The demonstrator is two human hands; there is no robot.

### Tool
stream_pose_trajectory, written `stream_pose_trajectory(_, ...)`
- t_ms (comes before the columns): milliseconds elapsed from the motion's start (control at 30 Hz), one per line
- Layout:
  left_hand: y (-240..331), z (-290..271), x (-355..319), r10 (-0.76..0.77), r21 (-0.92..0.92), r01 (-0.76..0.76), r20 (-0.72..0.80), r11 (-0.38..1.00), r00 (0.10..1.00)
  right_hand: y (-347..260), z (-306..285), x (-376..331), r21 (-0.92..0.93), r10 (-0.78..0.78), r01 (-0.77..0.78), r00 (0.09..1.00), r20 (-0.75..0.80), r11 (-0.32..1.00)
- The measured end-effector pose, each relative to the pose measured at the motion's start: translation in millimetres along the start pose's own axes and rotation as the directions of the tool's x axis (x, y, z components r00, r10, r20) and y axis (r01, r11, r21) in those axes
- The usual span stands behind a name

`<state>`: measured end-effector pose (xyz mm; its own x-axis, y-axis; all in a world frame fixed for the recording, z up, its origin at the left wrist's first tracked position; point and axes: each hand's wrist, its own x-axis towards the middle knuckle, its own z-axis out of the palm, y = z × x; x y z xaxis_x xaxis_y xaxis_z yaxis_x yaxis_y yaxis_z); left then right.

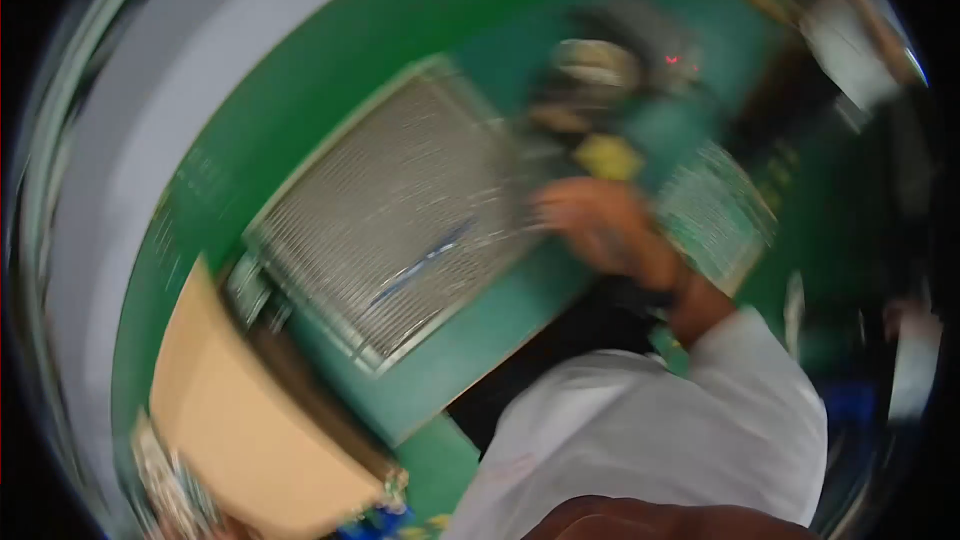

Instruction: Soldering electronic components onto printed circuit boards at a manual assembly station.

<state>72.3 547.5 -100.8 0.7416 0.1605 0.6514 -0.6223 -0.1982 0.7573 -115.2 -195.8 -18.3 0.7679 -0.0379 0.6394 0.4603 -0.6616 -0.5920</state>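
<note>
Heavy blur — one hand (600,225), white-sleeved, reaches over the green worktop (470,10) at the right edge of a large grey ribbed panel (400,210); its grip — cannot tell. A yellow piece (610,155) lies just beyond.

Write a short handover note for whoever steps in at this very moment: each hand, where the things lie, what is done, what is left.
Picture heavily blurred.
Right hand: reaching over the right edge of the large grey finned panel on the green table; grip cannot be told.
Left hand: not in view.
Yellow piece just beyond the hand; smaller grey panel to its right; tan board lower left.
Done and left: cannot be judged.
</note>
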Motion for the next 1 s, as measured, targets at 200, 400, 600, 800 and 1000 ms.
stream_pose_trajectory(200, 127.5, 141.3, 52.0, -0.149, 0.751, -0.026, 0.165, 0.66, 0.975, -33.5, -3.1, 15.2, -0.027, -0.03, 0.026, 0.988, -0.15, 0.999)
stream_pose_trajectory(400, 278.6, 111.9, 41.2, -0.127, 0.678, -0.176, 0.373, 0.713, 0.919, -27.8, 7.4, 6.8, 0.04, -0.018, 0.028, 0.971, -0.24, 0.999)
stream_pose_trajectory(600, 318.9, 337.7, -44.9, -0.169, 0.656, -0.503, 0.687, 0.563, 0.706, -15.2, -3.6, -13.1, 0.103, 0.151, -0.132, 0.966, -0.209, 0.986)
stream_pose_trajectory(800, 301.3, 420.1, -63.3, -0.048, 0.61, -0.483, 0.651, 0.628, 0.758, -4.8, -2.9, -20.1, 0.092, 0.157, -0.144, 0.975, -0.155, 0.985)
stream_pose_trajectory(1000, 262.1, 451.7, -53.1, -0.045, 0.532, -0.488, 0.706, 0.692, 0.707, 5.5, -8.4, -18.4, 0.107, 0.169, -0.154, 0.974, -0.149, 0.982)
